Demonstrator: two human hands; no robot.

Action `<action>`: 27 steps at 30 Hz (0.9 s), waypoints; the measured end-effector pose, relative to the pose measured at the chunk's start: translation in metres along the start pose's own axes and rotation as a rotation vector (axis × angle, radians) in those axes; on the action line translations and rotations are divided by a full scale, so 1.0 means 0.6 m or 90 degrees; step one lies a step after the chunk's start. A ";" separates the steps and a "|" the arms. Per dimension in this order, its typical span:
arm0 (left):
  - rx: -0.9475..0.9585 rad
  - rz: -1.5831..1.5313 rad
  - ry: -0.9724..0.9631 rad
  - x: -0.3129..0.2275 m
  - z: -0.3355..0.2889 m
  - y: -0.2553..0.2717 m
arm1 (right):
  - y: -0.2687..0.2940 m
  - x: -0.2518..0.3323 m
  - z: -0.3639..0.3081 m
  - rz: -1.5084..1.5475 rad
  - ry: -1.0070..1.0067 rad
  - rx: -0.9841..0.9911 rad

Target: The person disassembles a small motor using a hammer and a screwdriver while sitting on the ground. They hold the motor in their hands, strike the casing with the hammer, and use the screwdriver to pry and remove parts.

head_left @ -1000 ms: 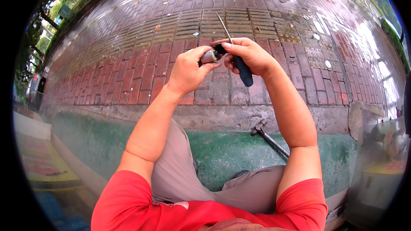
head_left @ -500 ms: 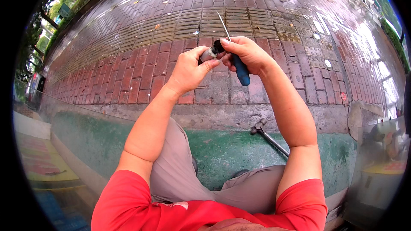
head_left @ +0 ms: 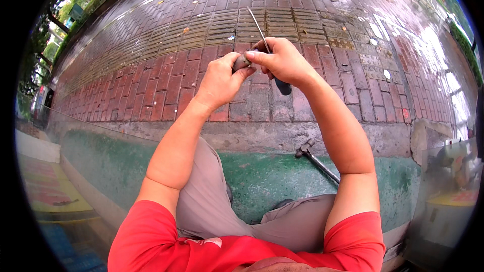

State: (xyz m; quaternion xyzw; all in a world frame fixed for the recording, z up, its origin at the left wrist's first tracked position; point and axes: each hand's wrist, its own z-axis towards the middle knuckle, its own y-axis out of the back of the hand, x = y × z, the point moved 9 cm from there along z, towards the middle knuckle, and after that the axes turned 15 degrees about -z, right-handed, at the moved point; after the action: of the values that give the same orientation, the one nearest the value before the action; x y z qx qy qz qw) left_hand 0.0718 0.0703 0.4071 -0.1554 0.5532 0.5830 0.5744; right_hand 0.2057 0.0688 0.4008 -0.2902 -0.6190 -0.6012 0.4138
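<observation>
In front of me, above the brick paving, my left hand (head_left: 222, 81) is closed around a small grey cylindrical part (head_left: 241, 62), pinched between thumb and fingers. My right hand (head_left: 282, 61) grips a screwdriver (head_left: 257, 24) with a thin metal shaft and a dark blue handle. The shaft points up and away from me, and the handle's end sticks out below the palm. My right thumb and fingertips meet the near end of the grey part and hide it. The screwdriver's tip is free in the air.
A hammer (head_left: 317, 161) lies on the green painted step (head_left: 252, 171) by my right forearm. A grey concrete edge (head_left: 262, 138) separates the step from the wet red brick pavement (head_left: 166, 85). Transparent panels stand on both sides, with a yellow-topped container (head_left: 446, 216) at the right.
My right hand has turned over and moved slightly left, its thumb now on the grey part's end. The screwdriver's shaft tilts further left. A dark opening or piece there is now covered.
</observation>
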 end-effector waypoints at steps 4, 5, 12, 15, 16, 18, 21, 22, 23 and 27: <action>0.007 -0.035 -0.040 -0.009 0.001 -0.001 | -0.003 -0.015 -0.002 0.034 -0.012 0.045; 0.007 -0.041 -0.052 -0.011 0.002 0.002 | -0.003 -0.013 -0.003 0.071 0.001 0.065; 0.011 -0.124 -0.138 -0.011 0.001 0.011 | -0.011 0.002 -0.012 0.264 0.075 0.137; 0.027 -0.256 -0.051 0.003 0.001 0.003 | -0.006 0.006 -0.015 0.301 0.079 0.146; 0.042 -0.297 -0.036 0.006 0.001 0.000 | -0.004 0.008 -0.016 0.311 0.078 0.149; 0.072 -0.380 -0.004 0.017 0.000 -0.007 | -0.001 0.006 -0.015 0.284 0.063 0.150; 0.136 -0.498 -0.009 0.026 0.002 -0.021 | 0.001 0.000 -0.006 0.247 0.033 0.126; 0.145 -0.513 -0.014 0.023 0.003 -0.024 | 0.004 -0.005 -0.004 0.234 0.020 0.114; 0.154 -0.528 -0.020 0.020 0.004 -0.027 | 0.004 -0.008 -0.002 0.223 0.015 0.122; 0.156 -0.521 -0.023 0.019 0.006 -0.030 | 0.004 -0.013 -0.008 0.181 0.005 0.152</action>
State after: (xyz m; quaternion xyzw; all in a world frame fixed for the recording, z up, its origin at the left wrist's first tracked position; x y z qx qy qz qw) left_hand 0.0852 0.0741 0.3908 -0.2827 0.5009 0.2399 0.7820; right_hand 0.2122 0.0652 0.3949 -0.3215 -0.6371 -0.4597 0.5286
